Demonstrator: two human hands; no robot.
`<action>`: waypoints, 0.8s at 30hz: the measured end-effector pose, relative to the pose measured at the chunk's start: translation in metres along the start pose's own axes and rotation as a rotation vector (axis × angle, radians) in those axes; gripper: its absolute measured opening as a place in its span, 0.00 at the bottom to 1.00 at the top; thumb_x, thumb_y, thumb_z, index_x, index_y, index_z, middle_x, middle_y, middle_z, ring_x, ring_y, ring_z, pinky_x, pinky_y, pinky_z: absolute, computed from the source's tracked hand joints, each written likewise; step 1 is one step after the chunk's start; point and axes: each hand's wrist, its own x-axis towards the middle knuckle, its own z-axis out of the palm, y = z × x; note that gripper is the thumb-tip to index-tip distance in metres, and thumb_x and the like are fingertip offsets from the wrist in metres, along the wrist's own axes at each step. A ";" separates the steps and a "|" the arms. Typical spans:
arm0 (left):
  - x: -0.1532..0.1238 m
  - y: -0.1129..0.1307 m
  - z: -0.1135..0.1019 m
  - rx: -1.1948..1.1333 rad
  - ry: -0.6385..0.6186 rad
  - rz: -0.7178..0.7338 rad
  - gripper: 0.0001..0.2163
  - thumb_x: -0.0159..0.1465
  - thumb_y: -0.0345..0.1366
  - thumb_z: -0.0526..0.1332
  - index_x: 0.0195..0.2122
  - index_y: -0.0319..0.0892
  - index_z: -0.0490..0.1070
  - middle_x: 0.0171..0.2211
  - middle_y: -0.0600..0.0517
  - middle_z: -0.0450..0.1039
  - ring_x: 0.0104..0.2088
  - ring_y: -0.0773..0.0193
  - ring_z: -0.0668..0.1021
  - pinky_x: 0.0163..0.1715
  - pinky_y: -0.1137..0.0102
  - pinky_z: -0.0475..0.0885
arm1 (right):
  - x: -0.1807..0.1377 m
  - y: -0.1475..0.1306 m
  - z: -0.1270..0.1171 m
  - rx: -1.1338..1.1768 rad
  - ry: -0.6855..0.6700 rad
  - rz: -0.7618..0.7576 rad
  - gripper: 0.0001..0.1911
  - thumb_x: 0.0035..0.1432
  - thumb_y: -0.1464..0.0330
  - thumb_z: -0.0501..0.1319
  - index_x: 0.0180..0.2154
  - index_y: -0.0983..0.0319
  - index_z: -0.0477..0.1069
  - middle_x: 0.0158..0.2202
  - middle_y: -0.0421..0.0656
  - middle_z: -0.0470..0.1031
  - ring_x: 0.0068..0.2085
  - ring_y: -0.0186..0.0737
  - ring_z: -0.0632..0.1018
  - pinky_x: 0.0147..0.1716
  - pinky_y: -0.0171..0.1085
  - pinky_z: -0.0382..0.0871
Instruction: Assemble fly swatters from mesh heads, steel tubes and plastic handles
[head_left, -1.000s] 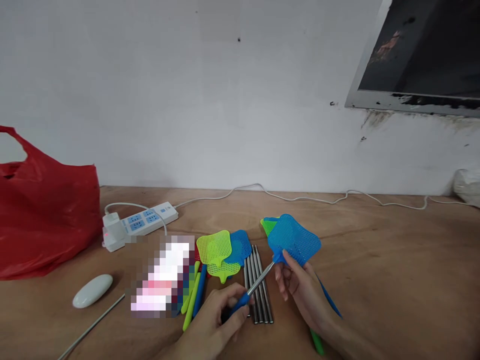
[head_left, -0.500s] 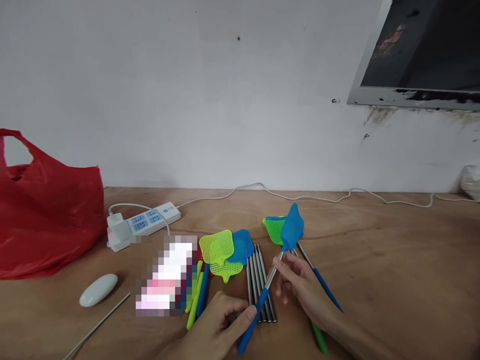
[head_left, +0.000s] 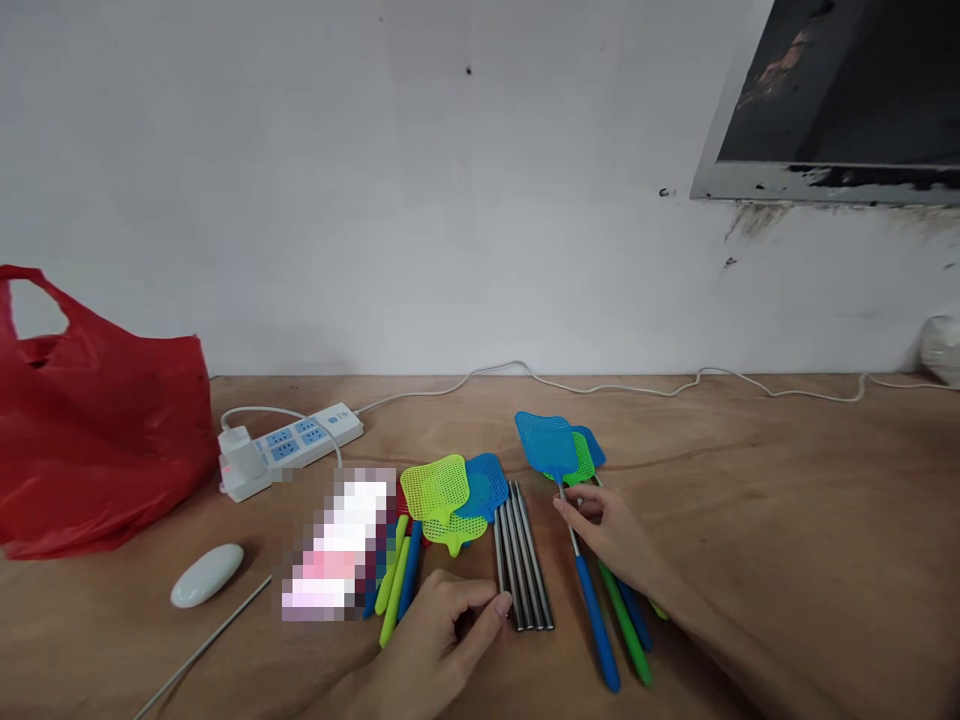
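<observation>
The person's right hand [head_left: 611, 530] pinches the metal shaft of a blue fly swatter [head_left: 546, 445] between thumb and fingertips, just right of the steel rods [head_left: 523, 560]. The swatter lies on the wooden table [head_left: 787, 520], its mesh head beyond the rods' far end and its blue grip level with their near end. It tops a small pile. Under it, two more mesh heads show, one green [head_left: 579, 468] and one blue [head_left: 592, 442], and two more grips, one green [head_left: 626, 630] and one blue [head_left: 637, 628].

The rods lie side by side, about five of them, though the exact count is hard to tell. The left hand [head_left: 442, 640] rests at their near end, fingers curled shut on nothing seen, thumb tip touching the leftmost rod.

Left of the rods lie three loose heads, two yellow-green [head_left: 435, 490] and one blue [head_left: 486, 485], then three loose grips [head_left: 397, 590], two green and one blue. Farther left sit one white power strip [head_left: 292, 445], one white oval object [head_left: 206, 575] and one red plastic bag [head_left: 97, 430].
</observation>
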 end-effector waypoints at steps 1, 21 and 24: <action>0.000 0.000 -0.001 0.018 0.001 0.026 0.23 0.74 0.46 0.47 0.22 0.43 0.58 0.19 0.57 0.57 0.21 0.67 0.65 0.24 0.70 0.56 | 0.000 0.002 0.000 -0.047 0.020 -0.009 0.16 0.58 0.57 0.62 0.22 0.59 0.74 0.13 0.35 0.60 0.17 0.36 0.62 0.20 0.36 0.50; 0.004 -0.004 -0.023 0.278 0.202 0.104 0.13 0.73 0.35 0.50 0.31 0.42 0.66 0.27 0.53 0.69 0.27 0.64 0.71 0.27 0.71 0.59 | -0.016 -0.014 -0.001 -0.509 -0.226 -0.420 0.04 0.64 0.71 0.57 0.34 0.59 0.67 0.31 0.42 0.73 0.35 0.44 0.74 0.35 0.40 0.63; 0.004 -0.006 -0.022 0.302 0.187 0.097 0.13 0.73 0.34 0.50 0.30 0.42 0.65 0.28 0.53 0.69 0.27 0.64 0.71 0.28 0.71 0.59 | -0.021 -0.020 0.004 -0.499 -0.330 -0.454 0.03 0.63 0.71 0.57 0.36 0.59 0.68 0.33 0.43 0.74 0.37 0.45 0.73 0.38 0.42 0.62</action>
